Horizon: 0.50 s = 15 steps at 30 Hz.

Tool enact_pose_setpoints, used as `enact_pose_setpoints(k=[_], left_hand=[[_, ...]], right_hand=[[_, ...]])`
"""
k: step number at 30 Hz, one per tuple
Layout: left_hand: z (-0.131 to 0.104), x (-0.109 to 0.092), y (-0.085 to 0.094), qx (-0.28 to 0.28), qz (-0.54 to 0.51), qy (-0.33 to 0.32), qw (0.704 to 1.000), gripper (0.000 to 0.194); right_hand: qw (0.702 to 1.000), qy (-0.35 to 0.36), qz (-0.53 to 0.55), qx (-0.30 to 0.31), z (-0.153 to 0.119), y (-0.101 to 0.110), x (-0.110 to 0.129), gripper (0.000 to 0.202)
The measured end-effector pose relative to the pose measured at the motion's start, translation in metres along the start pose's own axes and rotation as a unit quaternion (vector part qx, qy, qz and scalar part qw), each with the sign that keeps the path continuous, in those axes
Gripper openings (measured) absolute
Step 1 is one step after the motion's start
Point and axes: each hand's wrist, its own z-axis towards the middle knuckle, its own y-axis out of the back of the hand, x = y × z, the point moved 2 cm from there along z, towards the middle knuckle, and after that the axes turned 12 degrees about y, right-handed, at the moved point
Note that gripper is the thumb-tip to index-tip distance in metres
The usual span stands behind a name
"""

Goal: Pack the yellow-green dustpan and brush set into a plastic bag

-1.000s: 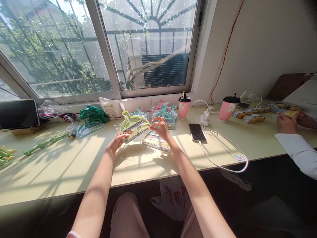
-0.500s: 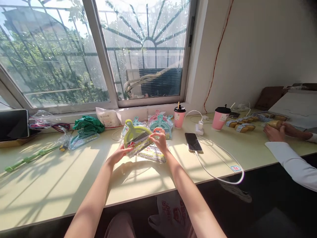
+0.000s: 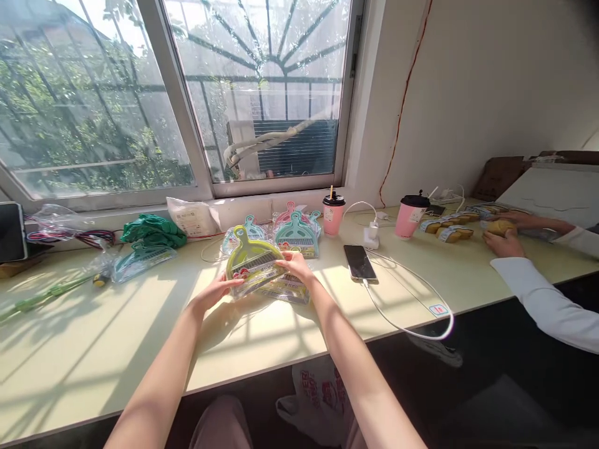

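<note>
Between my two hands is a yellow-green dustpan and brush set (image 3: 254, 262) in a clear plastic wrapper, tilted with its handle up. My left hand (image 3: 216, 291) grips its lower left edge, thumb in front. On its right edge, my right hand (image 3: 296, 264) is closed with the fingers on the wrapper. Below and behind it, another wrapped set (image 3: 292, 290) lies flat on the table, partly covered. Farther back stand a teal dustpan set (image 3: 296, 234), a pink one (image 3: 289, 212) and a pale blue one (image 3: 249, 228).
Right of the sets are a pink cup (image 3: 332, 216), a phone (image 3: 359, 263) on a white cable, a charger (image 3: 371, 234) and another pink cup (image 3: 410, 218). A co-worker's hands (image 3: 504, 242) handle a tan brush-like item. Green cloth (image 3: 152, 231) and a wrapped dustpan (image 3: 144, 262) lie left.
My right fingers have moved from above the yellow-green set's top right corner down onto its right edge. The camera view has shifted slightly. The co-worker's hands have moved apart somewhat.
</note>
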Motion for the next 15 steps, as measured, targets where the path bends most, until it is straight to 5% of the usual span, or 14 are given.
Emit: enact_pose_setpoints(k=[2,6,8,10,12,15], left_hand=[[0.002,0.000,-0.002,0.003,-0.007,-0.018,1.000,0.110],[0.003,-0.001,-0.019,0.067,-0.030,-0.080,0.994,0.167],[0.006,-0.002,-0.028,0.031,-0.030,-0.103,0.994,0.177],[0.012,-0.002,-0.033,-0.044,-0.033,-0.111,0.992,0.156],[0.019,0.000,-0.031,-0.100,-0.049,-0.099,0.989,0.116],[0.028,0.005,-0.022,-0.133,-0.078,-0.070,0.986,0.072]], right_hand=[[0.998,-0.018,0.052,-0.043,0.004,0.005,-0.001,0.013],[0.979,-0.046,0.099,-0.170,0.008,0.014,-0.002,0.021],[0.974,-0.048,0.088,-0.203,0.008,0.015,-0.002,0.027],[0.978,-0.041,0.072,-0.191,0.008,0.012,-0.002,0.031],[0.983,-0.035,0.068,-0.165,0.007,0.005,-0.002,0.031],[0.987,-0.027,0.085,-0.136,0.005,-0.003,-0.002,0.028]])
